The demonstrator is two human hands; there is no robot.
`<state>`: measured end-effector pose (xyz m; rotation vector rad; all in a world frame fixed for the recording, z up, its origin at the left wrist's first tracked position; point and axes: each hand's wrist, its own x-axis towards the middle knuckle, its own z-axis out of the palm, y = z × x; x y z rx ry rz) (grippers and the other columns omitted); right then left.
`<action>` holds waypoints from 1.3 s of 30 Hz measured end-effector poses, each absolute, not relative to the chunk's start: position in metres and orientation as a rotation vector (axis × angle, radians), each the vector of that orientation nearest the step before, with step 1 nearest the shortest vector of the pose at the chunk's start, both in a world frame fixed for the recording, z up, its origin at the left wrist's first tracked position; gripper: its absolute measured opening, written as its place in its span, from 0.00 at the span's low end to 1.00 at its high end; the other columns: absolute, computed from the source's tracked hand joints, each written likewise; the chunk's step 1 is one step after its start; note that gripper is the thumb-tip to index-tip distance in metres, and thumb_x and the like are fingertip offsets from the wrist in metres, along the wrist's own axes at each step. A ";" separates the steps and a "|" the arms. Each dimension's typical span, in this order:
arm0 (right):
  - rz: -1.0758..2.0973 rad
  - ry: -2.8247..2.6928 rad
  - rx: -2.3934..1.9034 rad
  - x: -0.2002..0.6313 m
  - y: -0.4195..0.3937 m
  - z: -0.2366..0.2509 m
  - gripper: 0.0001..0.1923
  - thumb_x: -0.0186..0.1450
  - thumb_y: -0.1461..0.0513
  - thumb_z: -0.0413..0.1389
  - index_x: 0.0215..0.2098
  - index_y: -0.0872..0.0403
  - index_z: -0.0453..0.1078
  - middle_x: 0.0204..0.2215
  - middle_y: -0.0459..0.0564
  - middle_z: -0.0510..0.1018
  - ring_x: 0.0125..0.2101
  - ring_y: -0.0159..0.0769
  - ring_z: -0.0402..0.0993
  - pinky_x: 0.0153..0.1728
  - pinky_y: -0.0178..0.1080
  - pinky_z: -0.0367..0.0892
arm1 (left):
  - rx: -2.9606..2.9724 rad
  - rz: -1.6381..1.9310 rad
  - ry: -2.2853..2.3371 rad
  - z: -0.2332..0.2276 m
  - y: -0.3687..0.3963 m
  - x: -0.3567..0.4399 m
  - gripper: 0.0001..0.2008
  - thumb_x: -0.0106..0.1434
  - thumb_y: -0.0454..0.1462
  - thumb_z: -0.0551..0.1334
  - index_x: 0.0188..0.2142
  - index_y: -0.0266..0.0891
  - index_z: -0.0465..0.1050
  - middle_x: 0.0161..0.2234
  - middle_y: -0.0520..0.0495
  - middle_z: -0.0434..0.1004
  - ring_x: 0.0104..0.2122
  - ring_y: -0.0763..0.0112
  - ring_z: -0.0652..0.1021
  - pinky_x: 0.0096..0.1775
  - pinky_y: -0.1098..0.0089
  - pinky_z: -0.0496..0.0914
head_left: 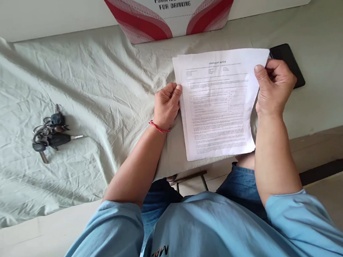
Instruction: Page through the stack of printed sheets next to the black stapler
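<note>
Several stacked sheets of printed paper (215, 111), headed "OVERLEAF NOTES", are held up in front of me over the cloth-covered surface. My left hand (168, 104) is closed on their left edge, thumb on the front and fingers curled behind. With the thumb pressed on the upper right corner, my right hand (274, 81) grips the other side. The right part of the sheets bends slightly. A black phone (292, 65) lies just beyond my right hand, partly covered by the hand and the paper.
On the left lies a bunch of keys (51, 134) with black fobs. At the far edge, against a white wall, stands a red and white drinking-water carton (177, 16). A wrinkled pale cloth (92, 84) covers the surface, whose near edge is by my knees.
</note>
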<state>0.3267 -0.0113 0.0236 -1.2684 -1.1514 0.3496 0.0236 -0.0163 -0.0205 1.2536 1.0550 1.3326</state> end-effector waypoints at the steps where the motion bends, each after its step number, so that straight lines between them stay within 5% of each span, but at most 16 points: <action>1: 0.342 -1.123 -1.245 0.326 -0.011 0.025 0.13 0.65 0.54 0.73 0.35 0.52 0.78 0.30 0.44 0.75 0.33 0.34 0.69 0.41 0.43 0.68 | 1.245 1.329 1.056 -0.020 -0.017 0.024 0.32 0.69 0.67 0.70 0.31 0.42 0.73 0.21 0.57 0.58 0.18 0.81 0.59 0.18 0.72 0.51; 11: 0.342 -1.105 -1.345 0.319 -0.016 0.032 0.10 0.63 0.55 0.69 0.32 0.49 0.75 0.28 0.44 0.74 0.32 0.35 0.66 0.39 0.44 0.67 | 1.158 1.347 1.025 -0.019 -0.018 0.028 0.34 0.66 0.68 0.72 0.29 0.42 0.73 0.22 0.56 0.56 0.18 0.80 0.58 0.18 0.72 0.52; 21: 0.421 -1.040 -1.359 0.314 -0.014 0.026 0.21 0.66 0.45 0.71 0.31 0.46 0.68 0.28 0.43 0.66 0.33 0.37 0.60 0.41 0.46 0.66 | 1.168 1.276 1.058 -0.016 -0.018 0.026 0.34 0.63 0.71 0.73 0.29 0.44 0.75 0.21 0.56 0.59 0.18 0.77 0.59 0.19 0.68 0.54; 39: 0.483 -0.954 -1.326 0.311 -0.010 0.014 0.13 0.63 0.54 0.71 0.30 0.47 0.72 0.28 0.44 0.68 0.33 0.37 0.62 0.41 0.47 0.67 | 1.235 1.343 1.066 -0.018 -0.019 0.025 0.32 0.67 0.65 0.74 0.27 0.43 0.73 0.22 0.55 0.57 0.22 0.75 0.63 0.21 0.67 0.57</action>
